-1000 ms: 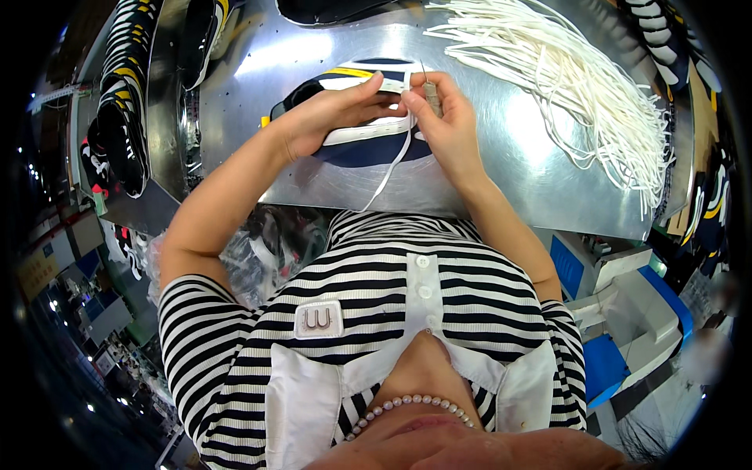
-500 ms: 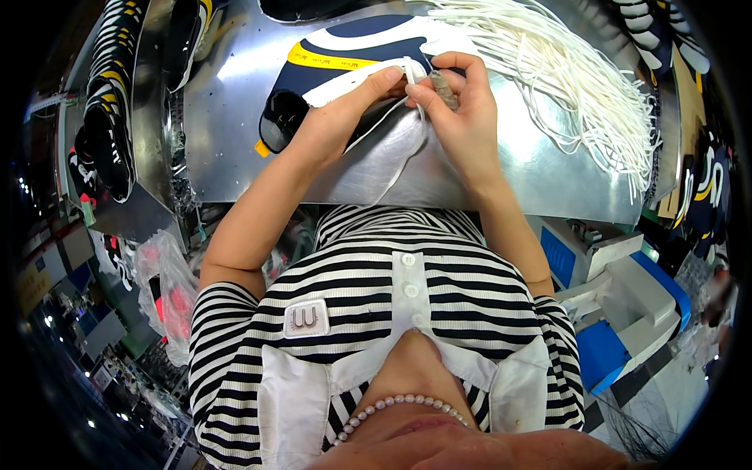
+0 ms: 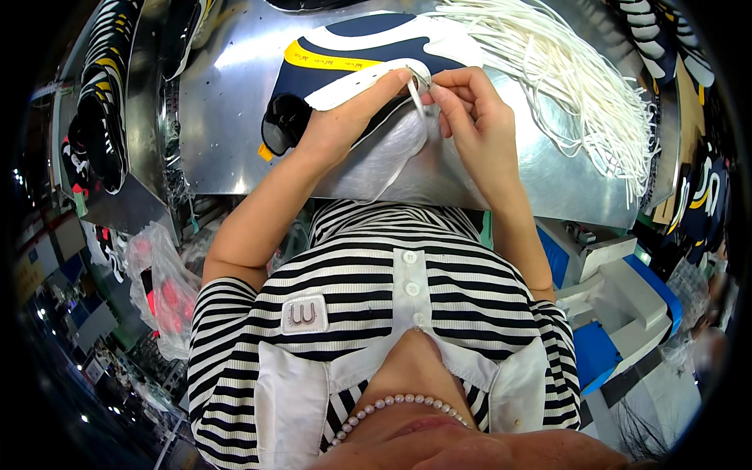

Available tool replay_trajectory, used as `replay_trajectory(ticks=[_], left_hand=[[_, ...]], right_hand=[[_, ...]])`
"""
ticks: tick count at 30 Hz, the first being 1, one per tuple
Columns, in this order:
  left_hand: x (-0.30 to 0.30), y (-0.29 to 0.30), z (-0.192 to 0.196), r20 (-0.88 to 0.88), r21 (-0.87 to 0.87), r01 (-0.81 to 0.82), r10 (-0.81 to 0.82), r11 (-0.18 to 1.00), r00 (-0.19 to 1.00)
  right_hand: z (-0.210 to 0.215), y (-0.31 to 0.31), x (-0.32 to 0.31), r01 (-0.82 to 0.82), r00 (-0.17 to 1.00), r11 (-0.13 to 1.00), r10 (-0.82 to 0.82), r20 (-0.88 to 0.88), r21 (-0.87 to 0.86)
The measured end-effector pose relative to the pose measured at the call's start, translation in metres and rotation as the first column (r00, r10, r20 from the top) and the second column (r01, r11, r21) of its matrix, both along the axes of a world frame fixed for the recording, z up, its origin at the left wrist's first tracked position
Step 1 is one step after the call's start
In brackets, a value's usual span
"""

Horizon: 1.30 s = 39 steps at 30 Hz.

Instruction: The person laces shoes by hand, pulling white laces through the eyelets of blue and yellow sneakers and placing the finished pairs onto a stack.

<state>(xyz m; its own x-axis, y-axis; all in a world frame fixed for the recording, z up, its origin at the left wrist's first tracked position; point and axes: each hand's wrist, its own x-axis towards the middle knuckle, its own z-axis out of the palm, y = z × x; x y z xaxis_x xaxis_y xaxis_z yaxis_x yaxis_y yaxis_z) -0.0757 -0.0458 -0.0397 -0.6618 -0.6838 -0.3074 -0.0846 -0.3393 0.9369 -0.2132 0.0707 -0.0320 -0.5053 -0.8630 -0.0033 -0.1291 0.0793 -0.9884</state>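
A navy shoe upper (image 3: 360, 27) with a white curved stripe and a yellow band lies on the metal table. My left hand (image 3: 341, 117) grips its white eyelet strip (image 3: 345, 91), thumb on top and the other fingers hidden beneath. From the strip's end a white shoelace (image 3: 418, 106) hangs down, curving over the table toward its near edge. Beside that end, my right hand (image 3: 478, 117) is closed in a pinch, thumb against forefinger. A thin dark, needle-like piece shows between its fingertips and the eyelet; the rest of it is hidden.
A large bundle of white laces (image 3: 564, 86) spreads over the right side of the metal table (image 3: 235, 149). Stacked dark shoe uppers (image 3: 102, 110) stand at the left, and more hang at the far right (image 3: 709, 188). A grey-and-blue machine (image 3: 627, 305) sits below the table on the right.
My right hand has shifted slightly right and down and turned. The greyish piece that showed in its fingers is out of sight. My left hand keeps its hold on the upper.
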Motion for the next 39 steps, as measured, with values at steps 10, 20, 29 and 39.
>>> replay_trajectory(ticks=[10, 20, 29, 39], left_hand=[[0.012, 0.008, -0.014, 0.179, -0.529, 0.163, -0.079, 0.833, 0.981], [0.021, -0.001, -0.007, 0.11, 0.02, 0.012, -0.014, 1.0, 0.994], [0.02, -0.039, -0.01, 0.235, -0.189, 0.083, -0.037, 0.979, 0.971], [0.045, -0.044, -0.009, 0.494, -0.795, 0.488, -0.082, 0.36, 0.865]], right_hand=[[-0.001, -0.007, -0.007, -0.036, 0.991, 0.994, 0.049, -0.127, 0.106], [0.003, -0.009, -0.016, -0.151, 0.772, 0.983, 0.18, -0.609, 0.099], [-0.02, -0.033, -0.04, 0.041, 0.984, 0.99, -0.064, 0.165, 0.138], [-0.048, -0.039, -0.053, 0.253, 0.941, 0.967, -0.248, 0.231, 0.007]])
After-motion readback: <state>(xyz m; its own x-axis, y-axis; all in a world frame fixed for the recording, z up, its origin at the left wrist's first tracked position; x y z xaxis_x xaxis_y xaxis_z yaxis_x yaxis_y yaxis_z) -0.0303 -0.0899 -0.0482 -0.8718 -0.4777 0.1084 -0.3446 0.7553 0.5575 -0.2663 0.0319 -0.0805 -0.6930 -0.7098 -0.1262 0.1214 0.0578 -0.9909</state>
